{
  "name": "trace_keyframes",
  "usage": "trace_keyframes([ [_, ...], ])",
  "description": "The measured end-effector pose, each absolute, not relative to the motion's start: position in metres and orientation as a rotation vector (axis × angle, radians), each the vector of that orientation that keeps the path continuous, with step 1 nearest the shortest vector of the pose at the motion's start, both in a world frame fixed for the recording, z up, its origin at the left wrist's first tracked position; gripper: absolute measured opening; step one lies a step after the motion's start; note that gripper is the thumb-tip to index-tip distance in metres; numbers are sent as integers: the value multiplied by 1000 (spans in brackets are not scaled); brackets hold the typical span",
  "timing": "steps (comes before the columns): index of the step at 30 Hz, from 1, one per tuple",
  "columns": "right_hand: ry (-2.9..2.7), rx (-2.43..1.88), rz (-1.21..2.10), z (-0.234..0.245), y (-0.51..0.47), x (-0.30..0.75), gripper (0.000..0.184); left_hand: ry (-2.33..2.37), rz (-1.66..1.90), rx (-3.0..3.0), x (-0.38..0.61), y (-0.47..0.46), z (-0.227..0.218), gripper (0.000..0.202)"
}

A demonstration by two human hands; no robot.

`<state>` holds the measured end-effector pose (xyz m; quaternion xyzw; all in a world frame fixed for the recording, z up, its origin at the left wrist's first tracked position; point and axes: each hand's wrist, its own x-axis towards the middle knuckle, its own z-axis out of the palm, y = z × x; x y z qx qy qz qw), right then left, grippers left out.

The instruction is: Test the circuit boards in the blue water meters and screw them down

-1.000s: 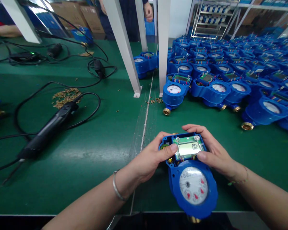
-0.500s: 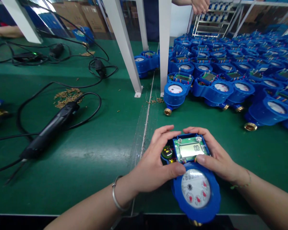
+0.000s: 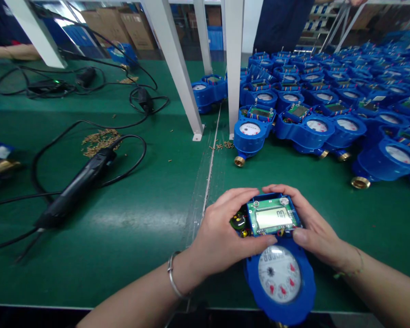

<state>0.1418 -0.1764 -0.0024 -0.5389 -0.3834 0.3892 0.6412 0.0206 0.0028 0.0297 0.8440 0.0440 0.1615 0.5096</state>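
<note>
Blue plastic housing of a water meter [image 3: 280, 310] sits between your two hands, just above the near edge of the green table [image 3: 130, 264]. Your left hand [image 3: 225, 239] curls around the meter's left side, its fingers across the top and its thumb along the lower edge of the circuit board [image 3: 256, 214]. Your right hand [image 3: 314, 232] grips the opposite side, with its thumb at the board's lower right corner. Both hands are closed on the meter, whose LCD [image 3: 274, 218] reads 00 and whose white dial [image 3: 279, 274] faces up. You can't tell whether its lower end touches the table. To your left lie a black electric screwdriver [image 3: 75, 191], its cable [image 3: 89, 123] and a heap of brass screws [image 3: 100, 142]. Ahead and to your right, rows of blue water meters [image 3: 251, 136] crowd the table beside a white steel post [image 3: 234, 64].
</note>
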Motion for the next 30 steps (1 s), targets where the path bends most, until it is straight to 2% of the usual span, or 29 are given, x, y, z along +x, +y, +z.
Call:
trace_keyframes([
  [4,-895,-1318,822,-4,-176,139,67,100,399,2065,21,4,28,65],
  [18,-879,-1501,747,5,-173,132,61,57,400,2102,21,5,30,67],
  [30,-907,-1372,971,11,-179,142,74,131,344,2083,21,7,29,69],
])
